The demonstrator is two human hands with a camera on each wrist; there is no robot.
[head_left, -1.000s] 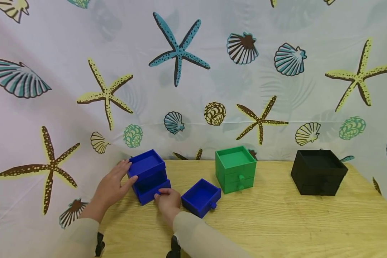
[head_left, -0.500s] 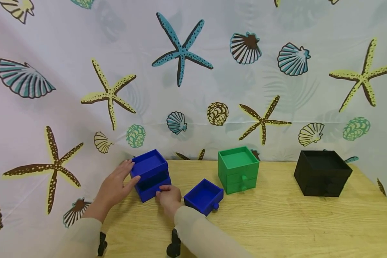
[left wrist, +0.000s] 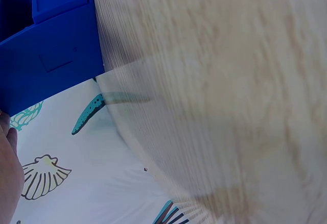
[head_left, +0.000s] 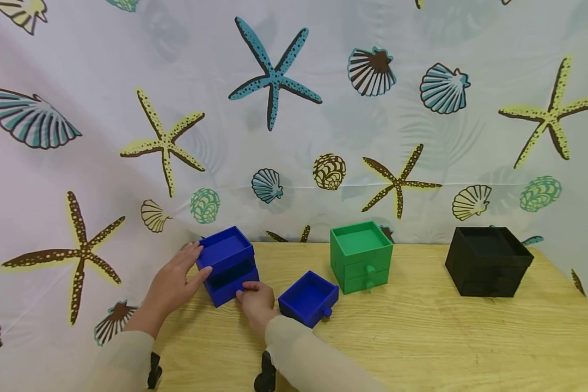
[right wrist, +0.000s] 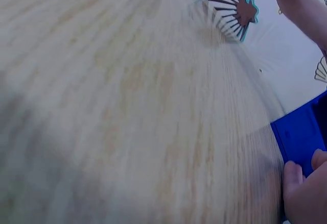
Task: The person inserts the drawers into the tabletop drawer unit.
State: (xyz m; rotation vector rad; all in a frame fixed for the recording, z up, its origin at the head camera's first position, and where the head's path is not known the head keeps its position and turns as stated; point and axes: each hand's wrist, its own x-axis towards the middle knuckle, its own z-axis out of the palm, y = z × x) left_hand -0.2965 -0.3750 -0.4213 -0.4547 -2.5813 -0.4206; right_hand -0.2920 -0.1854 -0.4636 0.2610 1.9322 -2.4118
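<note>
A small blue drawer cabinet (head_left: 227, 251) stands at the left of the table, its upper slot vacant and dark. My left hand (head_left: 172, 283) rests on the cabinet's left side, fingers fairly straight and thumb near the front edge. At the lower front, my right hand (head_left: 258, 302) pinches the blue drawer (head_left: 222, 294) with thumb and curled fingers, which hide its knob. That drawer sits in the bottom slot. Beside the right hand lies a loose blue drawer (head_left: 308, 297) with a round knob. The right wrist view catches fingertips (right wrist: 292, 175) against the blue front.
Behind the loose drawer stands a green drawer cabinet (head_left: 361, 258), its drawers in. A black drawer cabinet (head_left: 487, 261) is farther right. A cloth (head_left: 294, 136) printed with starfish and shells hangs at the back and sides of the wooden table (head_left: 421, 337).
The lower blue drawer has slid farther into its cabinet, with my right hand moving along at its front. Over the last half second the hands stay nearly still.
</note>
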